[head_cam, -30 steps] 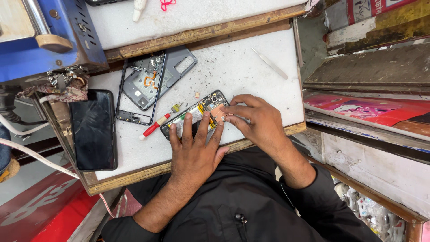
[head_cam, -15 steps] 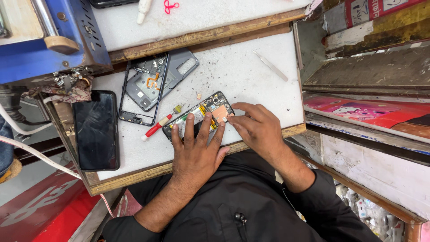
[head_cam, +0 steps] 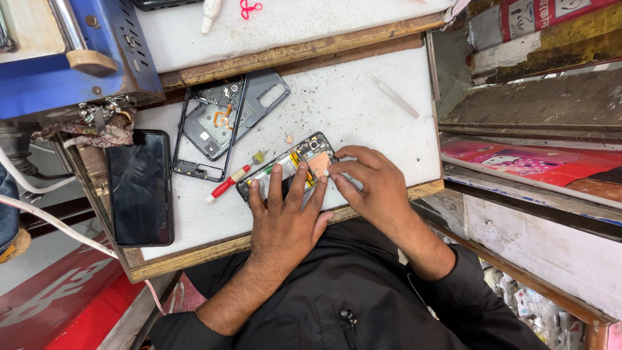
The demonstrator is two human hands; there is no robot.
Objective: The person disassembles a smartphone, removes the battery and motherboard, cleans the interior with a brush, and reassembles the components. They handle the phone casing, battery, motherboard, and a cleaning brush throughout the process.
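We look down on a white, speckled bench edged in worn wood. Much of the opened smartphone with its exposed circuit board and copper-coloured parts lies hidden beneath our fingers; only its upper end and one long side show. It rests flat near the front edge of the bench, angled diagonally. Our left hand lies spread, palm down, across its lower half, pressing it with extended fingers. Our right hand curls at the upper end of the phone, thumb and forefinger pinched together at its corner; whether they hold a small part we cannot tell. A slim red-and-white screwdriver lies just beside the phone, its tip partly masked. Farther back lie a black plastic phone frame overlapping a grey back cover. A glossy black display panel rests at the left, thin metal tweezers well apart at the right. A blue metal machine is cut off by the frame.
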